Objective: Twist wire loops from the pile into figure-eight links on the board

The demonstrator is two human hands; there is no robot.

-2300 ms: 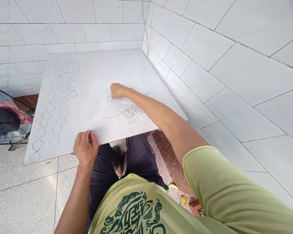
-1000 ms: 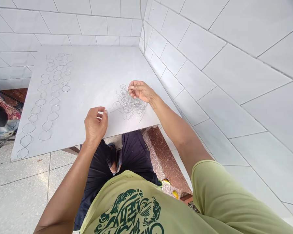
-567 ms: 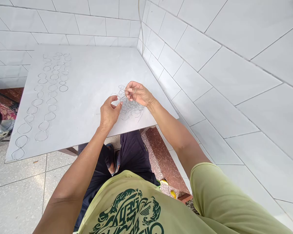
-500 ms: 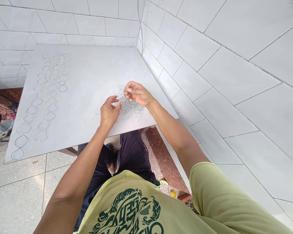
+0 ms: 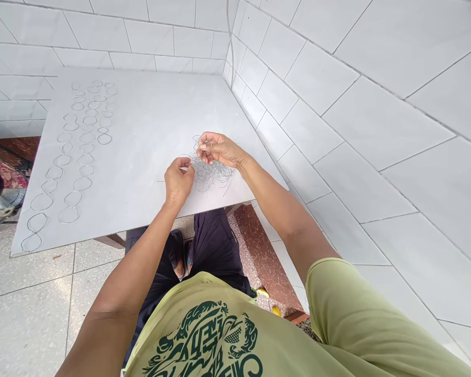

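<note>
Right hand (image 5: 220,150) pinches wire loop (image 5: 211,145), held seemingly to avoid snagging tangled wires (image 5: 213,175) at four o'clock on table (image 5: 145,125); left hand (image 5: 178,181) nearly closed, contents unclear.

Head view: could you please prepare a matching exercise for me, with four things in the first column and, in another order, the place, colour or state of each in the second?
Column 1
1. Right hand
2. Wire tangle
3. Rows of wire loops
4. T-shirt

Column 2
A. Pale green
B. Laid out along the left side of the white tabletop
C. Pinching a thin wire
D. Heaped in a jumble, partly hidden from the camera

Right pairs: 1-C, 2-D, 3-B, 4-A
</note>
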